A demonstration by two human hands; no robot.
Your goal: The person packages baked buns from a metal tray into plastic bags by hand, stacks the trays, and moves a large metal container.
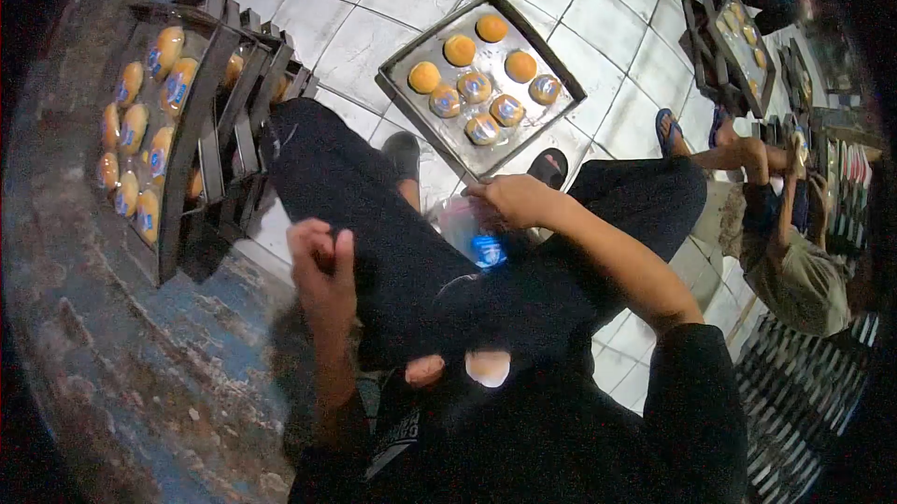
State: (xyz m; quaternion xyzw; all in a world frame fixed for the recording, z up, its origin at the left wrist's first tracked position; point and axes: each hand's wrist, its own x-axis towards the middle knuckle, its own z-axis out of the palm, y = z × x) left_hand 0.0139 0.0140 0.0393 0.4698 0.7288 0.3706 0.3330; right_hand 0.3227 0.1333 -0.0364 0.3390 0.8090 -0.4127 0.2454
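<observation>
My right hand (509,203) is closed on a clear plastic bag (458,221) with a blue print, held over my lap. To the left, my left hand (322,266) is raised above my thigh, its fingers curled and the thumb apart, with nothing visible between them. Beyond my knees a square metal tray (407,117) sits on the floor. In it lie several round buns: some bare, like the golden bun (459,50) toward its back, and others in clear wrap with blue print, like the wrapped bun (507,110).
At the left, a tilted tray (192,144) of wrapped buns leans against stacked metal trays (245,135). Another person (794,284) sits at the right, hands near a small packet, beside more trays (768,84). White tiles (355,46) cover the floor ahead.
</observation>
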